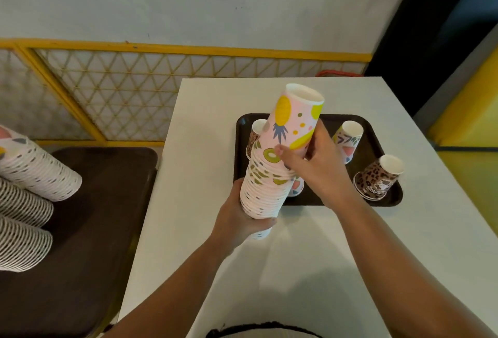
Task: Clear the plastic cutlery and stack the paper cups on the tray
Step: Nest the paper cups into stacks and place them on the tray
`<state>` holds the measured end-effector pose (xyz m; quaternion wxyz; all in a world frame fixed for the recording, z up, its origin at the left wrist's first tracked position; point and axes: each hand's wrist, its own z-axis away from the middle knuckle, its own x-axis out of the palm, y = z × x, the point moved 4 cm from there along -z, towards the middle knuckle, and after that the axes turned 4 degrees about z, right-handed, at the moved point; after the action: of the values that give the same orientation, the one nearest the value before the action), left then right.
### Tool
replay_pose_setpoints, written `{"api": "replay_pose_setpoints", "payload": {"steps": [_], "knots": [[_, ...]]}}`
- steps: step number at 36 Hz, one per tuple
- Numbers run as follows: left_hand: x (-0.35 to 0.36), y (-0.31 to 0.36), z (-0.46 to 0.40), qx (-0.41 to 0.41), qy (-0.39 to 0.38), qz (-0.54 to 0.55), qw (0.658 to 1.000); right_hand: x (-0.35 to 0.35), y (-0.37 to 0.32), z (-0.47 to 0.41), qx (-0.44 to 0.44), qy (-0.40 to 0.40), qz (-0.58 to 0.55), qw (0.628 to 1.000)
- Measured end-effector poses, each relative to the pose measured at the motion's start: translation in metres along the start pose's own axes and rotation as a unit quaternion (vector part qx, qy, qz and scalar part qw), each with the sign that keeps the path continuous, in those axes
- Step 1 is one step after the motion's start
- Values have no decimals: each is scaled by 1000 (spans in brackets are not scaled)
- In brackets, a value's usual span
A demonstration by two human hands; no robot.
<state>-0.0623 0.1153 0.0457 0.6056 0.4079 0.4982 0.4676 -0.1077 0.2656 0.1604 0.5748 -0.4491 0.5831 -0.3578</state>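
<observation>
Hands hold a tall stack of paper cups (pixel 265 189) above the near edge of a dark tray (pixel 377 200) on a white table (pixel 310 270). The left hand (pixel 242 219) is wrapped around the bottom of the stack, fingers curled under the lowest cups, and the stack leans away from the person. The right hand (pixel 315 165) grips the topmost cup (pixel 295 122), a pink one printed with a pineapple, thumb on its near side and fingers curled round the far side, with its mouth down over the stack. Three upside-down cups can be seen standing on the tray: a leopard-print cup (pixel 378 178) at the right, a patterned cup (pixel 347 139) behind the right hand, and another brown-patterned cup (pixel 256 132) partly hidden behind the stack. A further cup (pixel 296 188) peeks out under the right wrist. To the left, on a brown surface (pixel 102 203), lie long stacks of cups (pixel 32 189) on their sides.
</observation>
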Motion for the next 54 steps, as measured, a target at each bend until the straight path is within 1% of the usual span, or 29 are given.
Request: {"api": "replay_pose_setpoints", "payload": {"steps": [5, 14, 18, 21, 24, 28, 30, 32, 33, 34, 36, 38, 40, 47, 50, 52, 54], "knots": [[0, -3, -2, 1, -9, -1, 1000, -4, 2, -3, 2, 12, -2, 1000], [2, -6, -4, -1, -2, 10, 1000, -5, -1, -5, -10, 5, 1, 1000], [0, -8, -3, -8, 1, 12, 1000, -8, -5, -10, -2, 16, -20, 1000], [-1, -10, -1, -17, 5, 15, 1000, -12, -8, -13, 7, 27, -64, 998], [-2, -12, 1, -23, 9, 12, 1000, -20, -10, -16, 7, 59, -146, 988], [-4, -14, 2, -27, 16, 7, 999, -32, -13, -18, -1, 112, -279, 954], [-6, -15, 2, -31, 21, 6, 999, -39, -8, -19, 2, 149, -319, 936], [-8, -16, 2, -35, 25, 9, 999, -44, 5, -22, 7, 197, -330, 923], [-8, -16, 3, -35, 27, 12, 999, -46, 14, -23, 10, 223, -308, 925], [-9, -17, 3, -37, 30, 16, 999, -46, 23, -24, 14, 248, -262, 933], [-10, -17, 3, -44, 36, 34, 998, -42, 42, -24, 24, 266, -144, 953], [-10, -18, 2, -50, 38, 55, 996, -33, 60, -23, 36, 246, -63, 967], [-11, -18, 2, -50, 39, 65, 996, -24, 78, -22, 47, 218, -14, 975], [-11, -14, 2, -38, 42, 70, 996, -1, 112, -23, 104, 124, 44, 986], [-10, -12, 2, -38, 45, 73, 996, 4, 119, -23, 109, 95, 63, 987], [-9, -11, 2, -38, 47, 70, 996, 2, 115, -21, 84, 121, 79, 986], [-9, -10, 1, -37, 47, 65, 996, -2, 97, -14, 16, 177, 67, 982]]}}
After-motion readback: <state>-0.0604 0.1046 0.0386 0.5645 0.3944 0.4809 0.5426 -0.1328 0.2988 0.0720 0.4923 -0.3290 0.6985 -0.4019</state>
